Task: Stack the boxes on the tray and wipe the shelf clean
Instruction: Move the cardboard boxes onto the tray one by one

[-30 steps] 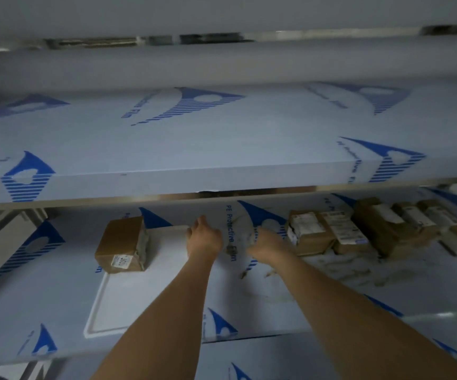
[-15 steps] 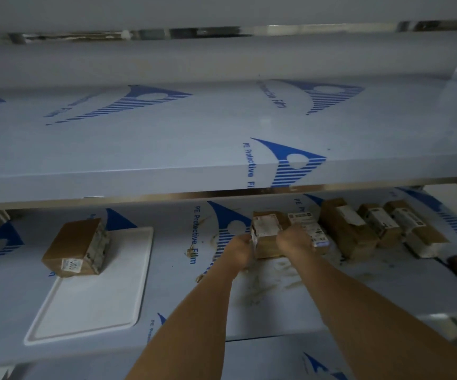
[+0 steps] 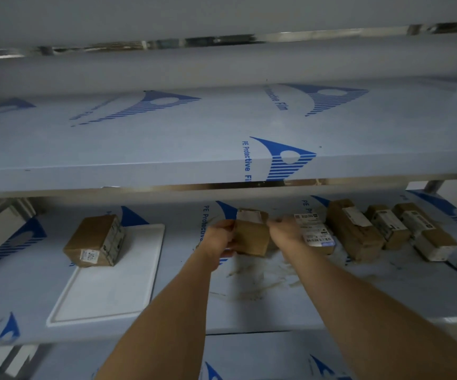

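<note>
I am holding a cardboard box (image 3: pixel 252 234) between both hands, under the low front lip of the upper shelf (image 3: pixel 139 185).

My left hand (image 3: pixel 220 240) is curling its fingers round the box's left side and my right hand (image 3: pixel 286 233) is gripping its right side, both arms reaching straight in. The box is tilting above the stained shelf (image 3: pixel 372 292), just left of a labelled box (image 3: pixel 315 233) in the row of boxes (image 3: pixel 386 229). Open shelf is lying between it and the white tray (image 3: pixel 106 300), where one box (image 3: pixel 95 241) is sitting at the far end.
</note>
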